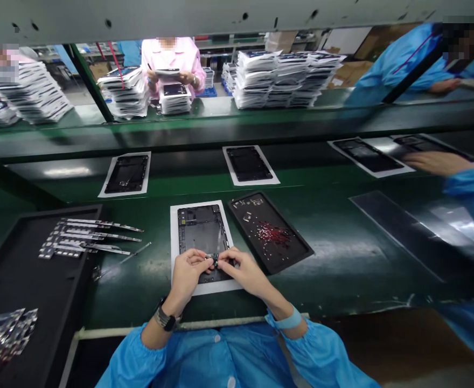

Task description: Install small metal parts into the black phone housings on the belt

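A black tablet frame (pixel 203 231) lies on a white sheet (pixel 174 226) on the green belt in front of me. My left hand (pixel 188 275) and my right hand (pixel 243 272) meet over the frame's near edge. Both pinch a small dark part (pixel 215 261) between fingertips, pressed against the frame. My left wrist wears a watch, my right wrist a blue strap. Just right of the frame sits a black tray (pixel 297 250) holding small red and metal bits.
Long flex strips (pixel 91 237) lie on a black tray (pixel 27 291) at my left. More frames on sheets (pixel 127 173) (pixel 249 163) ride the belt beyond. A co-worker's hand (pixel 431 161) reaches in at right. A person in pink (pixel 172 56) stands among stacked trays (pixel 285 75).
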The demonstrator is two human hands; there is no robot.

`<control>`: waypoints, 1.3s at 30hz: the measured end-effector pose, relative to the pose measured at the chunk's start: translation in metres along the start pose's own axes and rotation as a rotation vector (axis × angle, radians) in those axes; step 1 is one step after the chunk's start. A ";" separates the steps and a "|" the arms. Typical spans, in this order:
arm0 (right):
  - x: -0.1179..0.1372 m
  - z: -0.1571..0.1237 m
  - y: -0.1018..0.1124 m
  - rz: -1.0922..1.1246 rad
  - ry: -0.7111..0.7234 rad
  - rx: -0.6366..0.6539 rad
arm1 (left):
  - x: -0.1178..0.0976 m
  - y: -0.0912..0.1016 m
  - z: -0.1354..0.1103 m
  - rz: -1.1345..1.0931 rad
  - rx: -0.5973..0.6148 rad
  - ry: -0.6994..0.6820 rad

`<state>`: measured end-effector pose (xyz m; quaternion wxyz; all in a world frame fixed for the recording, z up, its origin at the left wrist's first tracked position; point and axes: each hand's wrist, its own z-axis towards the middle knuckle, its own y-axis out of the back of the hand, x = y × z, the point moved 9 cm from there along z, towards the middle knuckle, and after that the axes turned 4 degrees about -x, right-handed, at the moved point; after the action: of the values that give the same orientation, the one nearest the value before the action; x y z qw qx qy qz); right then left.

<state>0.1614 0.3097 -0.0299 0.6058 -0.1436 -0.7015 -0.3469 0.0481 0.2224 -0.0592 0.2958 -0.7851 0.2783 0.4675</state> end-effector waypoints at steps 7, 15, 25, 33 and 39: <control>-0.007 0.002 0.005 0.015 -0.085 -0.151 | -0.012 0.009 -0.017 0.289 -0.257 -0.262; -0.008 -0.001 0.007 0.032 -0.104 -0.216 | -0.029 -0.013 -0.044 0.810 -0.321 -0.761; -0.009 -0.005 0.005 0.082 -0.135 -0.208 | -0.040 -0.026 -0.052 0.925 -0.364 -0.917; -0.009 -0.006 0.005 0.098 -0.160 -0.179 | -0.042 -0.028 -0.053 0.894 -0.360 -0.913; -0.009 -0.006 0.004 0.105 -0.174 -0.169 | -0.040 -0.027 -0.054 0.881 -0.367 -0.884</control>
<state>0.1703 0.3106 -0.0366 0.5456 -0.2601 -0.7114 -0.3587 0.0815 0.2077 0.0029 0.0243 -0.3688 0.3418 0.8640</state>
